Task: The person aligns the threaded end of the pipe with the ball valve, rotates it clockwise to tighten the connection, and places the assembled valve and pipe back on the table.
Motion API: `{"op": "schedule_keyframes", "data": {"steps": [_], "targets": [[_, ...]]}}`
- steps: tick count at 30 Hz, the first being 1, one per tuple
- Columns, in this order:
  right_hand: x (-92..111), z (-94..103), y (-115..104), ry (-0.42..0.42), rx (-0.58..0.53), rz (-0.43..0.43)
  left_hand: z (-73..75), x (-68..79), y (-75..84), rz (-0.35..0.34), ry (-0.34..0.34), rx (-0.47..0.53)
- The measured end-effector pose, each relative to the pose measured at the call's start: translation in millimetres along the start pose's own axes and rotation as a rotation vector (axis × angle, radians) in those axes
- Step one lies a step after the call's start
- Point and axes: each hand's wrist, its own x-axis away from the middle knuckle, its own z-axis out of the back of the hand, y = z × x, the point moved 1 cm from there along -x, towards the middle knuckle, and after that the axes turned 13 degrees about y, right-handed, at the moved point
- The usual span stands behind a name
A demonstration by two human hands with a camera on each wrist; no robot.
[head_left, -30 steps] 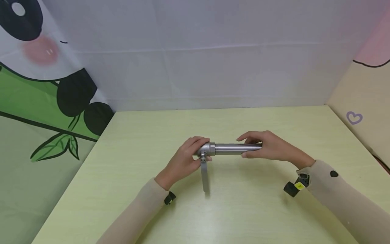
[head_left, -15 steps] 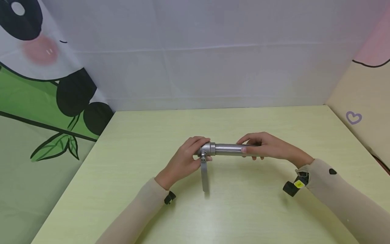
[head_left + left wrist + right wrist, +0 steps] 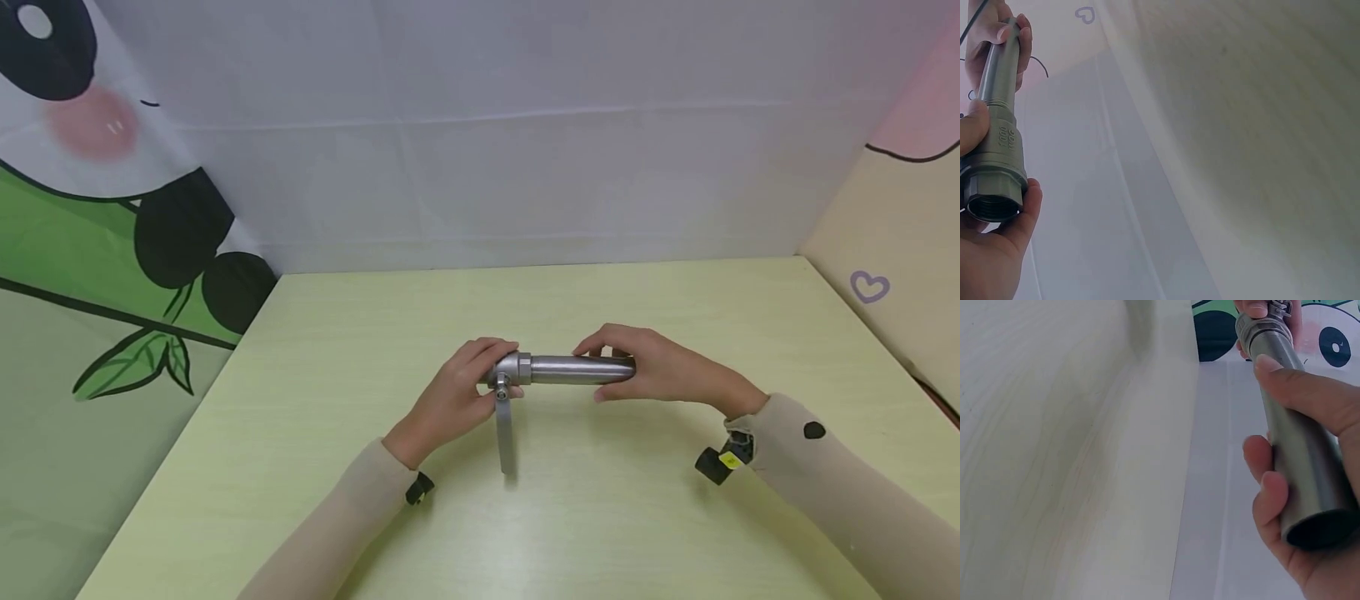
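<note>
A silver ball valve (image 3: 512, 365) with a flat lever (image 3: 505, 437) hanging toward the near side is gripped by my left hand (image 3: 453, 392). Its hollow threaded mouth (image 3: 994, 207) faces the left wrist camera. A smooth metal pipe (image 3: 558, 370) extends from the valve's other end, roughly level above the table. My right hand (image 3: 652, 367) holds that pipe near its free end, fingers and thumb curved about it. In the right wrist view, the thumb lies along the pipe (image 3: 1297, 450), whose hollow end opens beside the palm. Thread engagement inside the valve is hidden.
Beneath the hands spreads a pale wooden table (image 3: 420, 317). A plain white cloth backdrop (image 3: 487, 167) rises behind it. Printed panels stand at both sides, the left one with a cartoon leaf (image 3: 127, 362). Small black cameras (image 3: 716, 464) sit at the wrists.
My right thumb has gone from the pipe's near side to lower beneath it, and the fingers have shifted round the pipe. The left hand and valve stay nearly still.
</note>
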Motion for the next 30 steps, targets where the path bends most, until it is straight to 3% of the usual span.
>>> {"op": "schedule_keyframes", "data": {"steps": [9,15,19,30], "targets": [[3.7,-1.2,-6.1,0.118,0.197,0.195,0.1,0.9,0.3,0.011,-0.008,-0.013],[4.2,-1.2,-7.3,0.120,0.246,0.227,0.3,1.5,0.6,0.011,-0.005,-0.018],[3.1,0.9,-7.2,0.079,0.176,0.172,1.0,1.1,1.5,0.007,-0.003,-0.018],[-1.3,5.0,5.0,-0.093,-0.104,-0.131,0.5,0.1,3.0,-0.010,-0.008,-0.018]]}}
